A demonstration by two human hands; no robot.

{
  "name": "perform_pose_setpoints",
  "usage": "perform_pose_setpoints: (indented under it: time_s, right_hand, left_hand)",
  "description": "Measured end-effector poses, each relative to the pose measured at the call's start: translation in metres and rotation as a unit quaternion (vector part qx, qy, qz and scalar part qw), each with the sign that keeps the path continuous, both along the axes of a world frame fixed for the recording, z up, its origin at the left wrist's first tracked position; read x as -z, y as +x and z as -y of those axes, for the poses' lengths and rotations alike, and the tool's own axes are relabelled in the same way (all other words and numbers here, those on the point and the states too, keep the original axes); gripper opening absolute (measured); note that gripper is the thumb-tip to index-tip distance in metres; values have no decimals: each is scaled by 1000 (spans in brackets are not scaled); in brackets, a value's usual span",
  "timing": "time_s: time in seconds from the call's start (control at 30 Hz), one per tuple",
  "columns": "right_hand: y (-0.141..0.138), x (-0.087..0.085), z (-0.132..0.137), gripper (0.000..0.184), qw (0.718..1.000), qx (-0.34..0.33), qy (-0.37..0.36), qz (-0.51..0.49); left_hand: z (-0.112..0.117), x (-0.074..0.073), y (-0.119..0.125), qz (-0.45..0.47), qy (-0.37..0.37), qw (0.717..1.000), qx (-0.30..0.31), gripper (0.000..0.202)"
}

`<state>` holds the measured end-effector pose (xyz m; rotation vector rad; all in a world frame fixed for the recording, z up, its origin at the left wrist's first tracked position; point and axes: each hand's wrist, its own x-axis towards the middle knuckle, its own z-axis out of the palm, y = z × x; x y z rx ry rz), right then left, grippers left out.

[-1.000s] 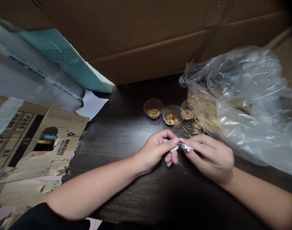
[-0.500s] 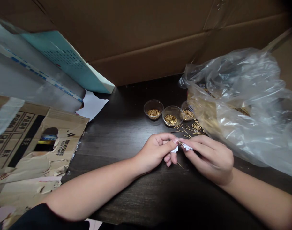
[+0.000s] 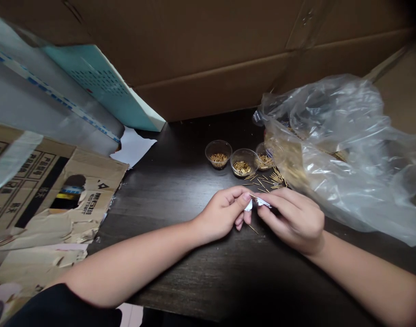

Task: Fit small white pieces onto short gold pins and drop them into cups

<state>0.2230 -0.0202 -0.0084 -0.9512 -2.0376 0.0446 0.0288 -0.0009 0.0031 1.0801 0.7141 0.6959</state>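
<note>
The fingers [image 3: 243,196] of the left hand [image 3: 221,215] and the right hand [image 3: 291,222] press close, pinching a crumpled white paper scrap [image 3: 259,203] and a thin brass pin [image 3: 253,196], apparently to steady something so small. Loose pins [image 3: 266,182] and clear plastic cups [image 3: 242,162] of brass pins sit just beyond the scrap on the dark table [image 3: 180,272].

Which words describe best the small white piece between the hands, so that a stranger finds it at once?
Find the dark wood table with the clear plastic bag on its right. In front of three small clear cups of gold pins, the left hand and right hand meet, pinching a small white scrap. Unlike the larger torn white paper near the cardboard, it is held up off the table.
</note>
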Motion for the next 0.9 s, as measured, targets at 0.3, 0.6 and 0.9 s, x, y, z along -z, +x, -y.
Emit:
perform_pose_setpoints:
  time_s: [0.3, 0.6, 0.9]
  right_hand:
    - [-1, -2, -5, 19, 994, 8, -31, -106]
    - [-3, -3, -7, 21, 993, -3, -47, -106]
    - [-2, -2, -3, 22, 998, 3, -26, -60]
  left_hand:
    - [2, 3, 2, 15, 20, 1000, 12, 29]
    - [-3, 0, 1, 28, 5, 999, 15, 26]
    - [0, -2, 0, -48, 40, 998, -16, 28]
